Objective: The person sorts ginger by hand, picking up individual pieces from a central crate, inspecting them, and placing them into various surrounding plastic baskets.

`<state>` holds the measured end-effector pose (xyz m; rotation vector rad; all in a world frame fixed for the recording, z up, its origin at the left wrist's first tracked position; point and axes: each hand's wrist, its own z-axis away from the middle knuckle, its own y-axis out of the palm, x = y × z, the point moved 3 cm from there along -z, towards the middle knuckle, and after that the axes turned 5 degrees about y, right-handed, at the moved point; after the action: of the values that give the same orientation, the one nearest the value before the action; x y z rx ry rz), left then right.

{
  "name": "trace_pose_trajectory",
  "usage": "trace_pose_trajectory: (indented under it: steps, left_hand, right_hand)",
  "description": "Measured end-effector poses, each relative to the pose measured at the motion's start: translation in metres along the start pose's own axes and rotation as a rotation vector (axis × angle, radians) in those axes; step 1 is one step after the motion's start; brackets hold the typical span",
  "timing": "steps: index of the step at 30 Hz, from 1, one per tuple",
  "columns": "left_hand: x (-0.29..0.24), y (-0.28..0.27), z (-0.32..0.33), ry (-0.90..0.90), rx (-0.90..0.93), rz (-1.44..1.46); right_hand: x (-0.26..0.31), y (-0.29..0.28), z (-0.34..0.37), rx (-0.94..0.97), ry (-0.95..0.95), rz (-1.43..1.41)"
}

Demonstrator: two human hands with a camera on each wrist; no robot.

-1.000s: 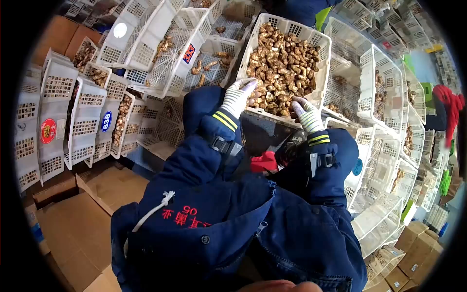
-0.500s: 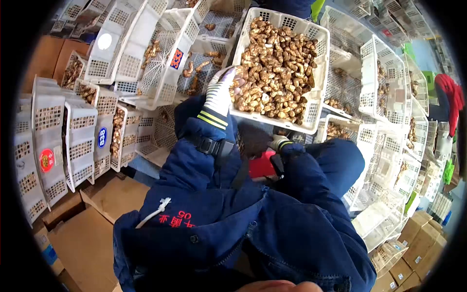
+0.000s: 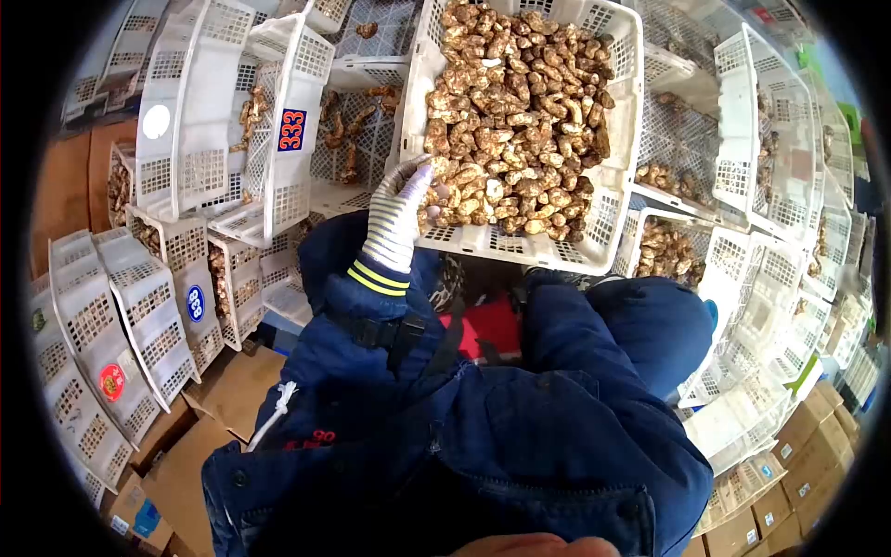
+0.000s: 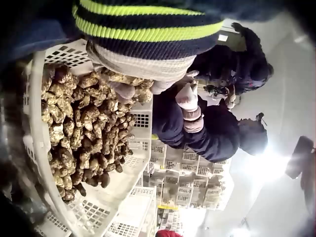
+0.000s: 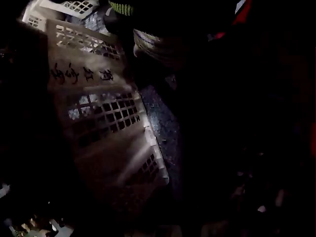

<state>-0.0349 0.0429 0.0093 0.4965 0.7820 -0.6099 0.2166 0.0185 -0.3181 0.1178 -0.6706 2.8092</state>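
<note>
A second ago both hands were at the near end of the white crate [image 3: 501, 243]; now the head view shows only the left hand [image 3: 396, 209] there, its fingers curled about some mushrooms [image 3: 529, 102] at the near left corner. The right hand [image 5: 158, 47] shows dimly in its wrist view, beside a crate with black writing [image 5: 89, 60]; whether its fingers are apart or together, I cannot tell. The white crate lies before the person's knees, its long axis running away from them and slanting slightly right, packed with mushrooms pointing every way. To its left, the crate labelled 333 [image 3: 295, 174] holds a few; the crate at right [image 3: 631, 243] holds a small heap.
</note>
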Motion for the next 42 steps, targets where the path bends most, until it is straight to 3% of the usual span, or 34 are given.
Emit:
trace_pose_trajectory:
  steps: [4, 5, 7, 13, 16, 20, 30, 33, 34, 37, 39, 41, 42]
  left_hand:
    - [0.000, 0.002, -0.003, 0.057, 0.072, -0.115]
    - [0.010, -0.007, -0.015, 0.208, 0.144, -0.194]
    - [-0.002, 0.005, 0.000, 0.049, 0.083, -0.101]
    - [0.003, -0.003, -0.004, 0.181, 0.100, -0.113]
    - [0.007, -0.004, -0.004, 0.182, 0.121, 0.007]
    - [0.011, -0.010, -0.010, 0.186, 0.168, -0.045]
    - [0.019, -0.018, -0.014, 0.353, 0.102, -0.184]
    - [0.019, -0.018, -0.011, 0.291, 0.128, -0.124]
    - [0.019, -0.018, -0.011, 0.291, 0.142, -0.125]
    - [0.011, -0.017, 0.005, 0.259, 0.187, -0.085]
    - [0.009, -0.017, 0.009, 0.335, 0.185, -0.148]
    - [0.008, -0.017, 0.017, 0.286, 0.191, -0.115]
    - [0.006, -0.016, 0.022, 0.284, 0.191, -0.124]
  right_hand:
    - [0.013, -0.008, -0.013, -0.016, -0.050, 0.022]
    - [0.020, -0.013, -0.016, -0.023, -0.070, 0.034]
    - [0.035, -0.019, -0.013, -0.020, -0.115, 0.066]
    - [0.086, -0.015, 0.012, -0.017, -0.337, 0.230]
    - [0.121, -0.008, 0.044, 0.012, -0.469, 0.343]
    - [0.154, -0.018, 0.118, 0.040, -0.600, 0.503]
    - [0.110, -0.060, 0.232, 0.026, -0.702, 0.658]
    - [0.099, -0.083, 0.265, -0.041, -0.737, 0.593]
    - [0.096, -0.097, 0.294, -0.093, -0.849, 0.486]
    - [0.087, -0.111, 0.311, -0.239, -0.943, 0.352]
    - [0.073, -0.128, 0.355, -0.131, -0.780, 0.063]
    - [0.066, -0.133, 0.353, -0.082, -0.837, -0.077]
    - [0.062, -0.134, 0.355, 0.002, -0.848, -0.288]
